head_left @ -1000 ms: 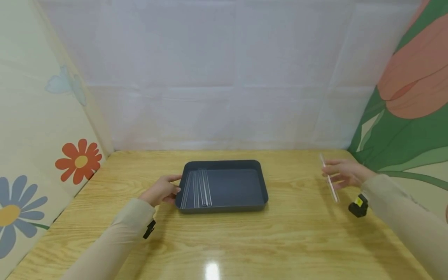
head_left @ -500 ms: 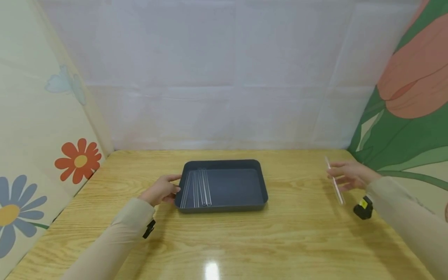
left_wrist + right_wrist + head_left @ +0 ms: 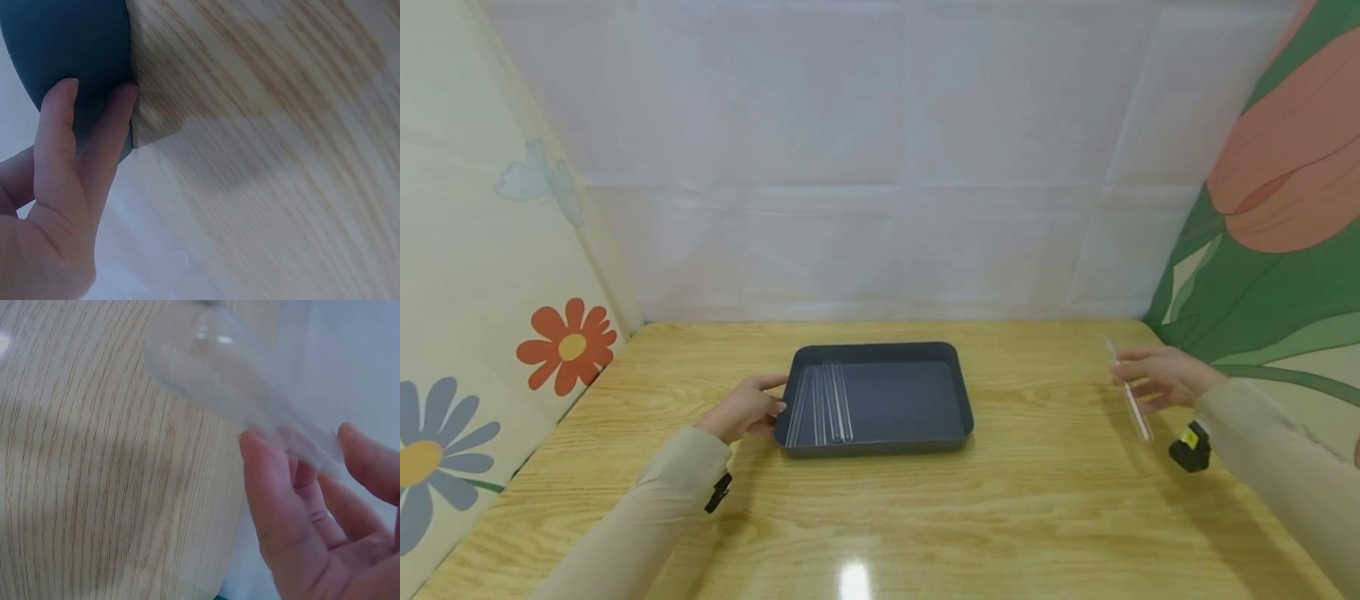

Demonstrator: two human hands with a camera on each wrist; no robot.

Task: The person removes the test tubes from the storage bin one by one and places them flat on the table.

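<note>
In the head view my right hand (image 3: 1165, 377) is raised over the right side of the table, pinching a clear test tube (image 3: 1135, 412) between thumb and fingers. The right wrist view shows the tube's rounded end (image 3: 194, 350) pointing away from the fingertips. My left hand (image 3: 745, 408) is at the left end of a dark grey rectangular tray (image 3: 910, 448). Its fingers (image 3: 109, 125) rest against the outside of the tray wall (image 3: 69, 37). Several clear test tubes (image 3: 823, 404) lie side by side in the tray's left part.
The wooden table (image 3: 880, 517) runs back to a white cloth backdrop (image 3: 880, 167). Flower-patterned panels (image 3: 1285, 192) stand at both sides. Each wrist carries a black strap or device (image 3: 1191, 447).
My right hand has shifted a little to the right with the test tube still in its fingers. The left hand, the tray and the tubes in it look unmoved.
</note>
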